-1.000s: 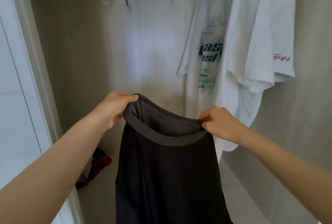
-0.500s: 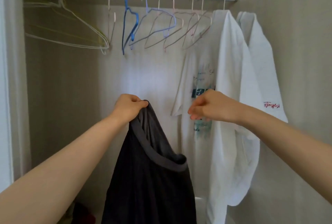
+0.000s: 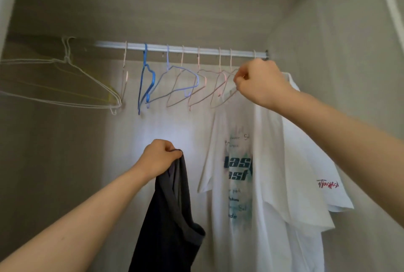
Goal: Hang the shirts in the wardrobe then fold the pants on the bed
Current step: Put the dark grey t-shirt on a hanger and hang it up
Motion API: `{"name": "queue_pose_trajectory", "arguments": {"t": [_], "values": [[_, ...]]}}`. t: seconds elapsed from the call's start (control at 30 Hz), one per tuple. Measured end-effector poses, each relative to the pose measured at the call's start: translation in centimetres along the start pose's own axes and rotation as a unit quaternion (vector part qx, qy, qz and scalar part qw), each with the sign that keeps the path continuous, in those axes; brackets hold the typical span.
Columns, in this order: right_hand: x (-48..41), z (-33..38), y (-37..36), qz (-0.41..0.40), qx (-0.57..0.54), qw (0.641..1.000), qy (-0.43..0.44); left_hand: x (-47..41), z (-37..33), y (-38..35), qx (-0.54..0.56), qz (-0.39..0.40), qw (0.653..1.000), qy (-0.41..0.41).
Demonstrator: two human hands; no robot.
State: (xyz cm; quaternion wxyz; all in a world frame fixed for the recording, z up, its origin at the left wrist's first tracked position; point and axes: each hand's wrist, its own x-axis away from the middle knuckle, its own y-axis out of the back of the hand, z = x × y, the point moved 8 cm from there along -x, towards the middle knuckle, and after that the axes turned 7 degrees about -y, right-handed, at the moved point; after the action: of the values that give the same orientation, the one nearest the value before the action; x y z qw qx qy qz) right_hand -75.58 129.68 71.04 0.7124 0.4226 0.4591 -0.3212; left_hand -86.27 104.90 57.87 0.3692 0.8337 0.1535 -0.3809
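The step in hand looks like hanging the third shirt. The left hand (image 3: 158, 158) is clenched round the banded edge of a dark grey shirt (image 3: 170, 223), which hangs limp from that grip, low and in front of the wardrobe's back wall (image 3: 166, 123). Further right and higher, the right hand (image 3: 260, 81) pinches the wire of a pale pink hanger (image 3: 220, 99), the last empty one on the rail (image 3: 175, 48), with its fingers curled tight.

The next move probably calls for unhooking that hanger without snagging its neighbours, then feeding its shoulders into the dark shirt's neck opening. That takes both hands, so the left grip must open the collar rather than bunch it. The pants and the bed are not in view, so that half of the task seems to lie ahead.

Around them, the wardrobe is a plain grey-beige box. At far left a bunch of white wire hangers (image 3: 65, 88) juts out sideways. Then come a blue hanger (image 3: 146, 79), a lavender hanger (image 3: 181, 81) and several more pink hangers (image 3: 196, 92), all empty and tilted alike. Right of the raised hand hang a white T-shirt with teal print (image 3: 231, 184) and, overlapping it, a white T-shirt with red script (image 3: 306, 162) on its sleeve, close to the right side wall (image 3: 349, 75).
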Motion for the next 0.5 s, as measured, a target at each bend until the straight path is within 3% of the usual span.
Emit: {"name": "queue_pose_trajectory", "arguments": {"t": [0.13,0.37,0.5], "values": [[-3.6,-0.6,0.1,-0.035,0.009,0.999,-0.010,-2.0,-1.4,0.4,-0.009,-0.002,0.999,-0.030],[-8.2,-3.2,-5.3,0.070,0.048,0.994,-0.075,-4.2,-2.3,0.2,-0.002,0.016,0.999,-0.046],[-9.0,-3.9,-7.7,0.112,0.000,0.987,-0.118,-5.0,-2.7,0.0,0.001,0.024,0.998,-0.055]]}}
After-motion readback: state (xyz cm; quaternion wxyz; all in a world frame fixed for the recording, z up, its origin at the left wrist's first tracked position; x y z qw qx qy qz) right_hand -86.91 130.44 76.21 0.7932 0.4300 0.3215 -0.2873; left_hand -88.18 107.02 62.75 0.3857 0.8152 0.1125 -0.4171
